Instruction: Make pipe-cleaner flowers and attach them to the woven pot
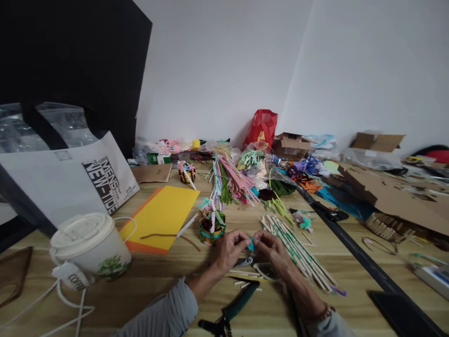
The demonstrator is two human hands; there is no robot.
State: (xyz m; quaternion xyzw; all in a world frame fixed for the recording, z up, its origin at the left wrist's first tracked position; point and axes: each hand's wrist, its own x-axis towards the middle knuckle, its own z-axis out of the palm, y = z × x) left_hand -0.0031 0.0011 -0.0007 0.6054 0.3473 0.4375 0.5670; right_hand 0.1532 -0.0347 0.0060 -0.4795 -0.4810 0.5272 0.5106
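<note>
My left hand point(229, 248) and my right hand point(271, 248) meet over the near middle of the table. Between their fingertips is a small teal fuzzy piece point(251, 244), probably bent pipe cleaner; its exact shape is too small to tell. Both hands are closed in a pinch on it. Just left of my left hand stands a small decorated pot point(209, 227) wrapped in coloured fuzzy stems. Scissors point(243, 262) lie under my hands, partly hidden. Closer to me are green-handled pruning shears point(240, 302). A bundle of wooden sticks point(298, 255) lies beside my right hand.
Yellow and orange sheets point(164, 213) lie left of the pot, near a white lidded bucket point(91, 243) with a cord. Bunches of pipe cleaners point(233, 180) cover the back middle. Cardboard point(393, 196) stands at right, with a black strip point(354, 248) running along the table.
</note>
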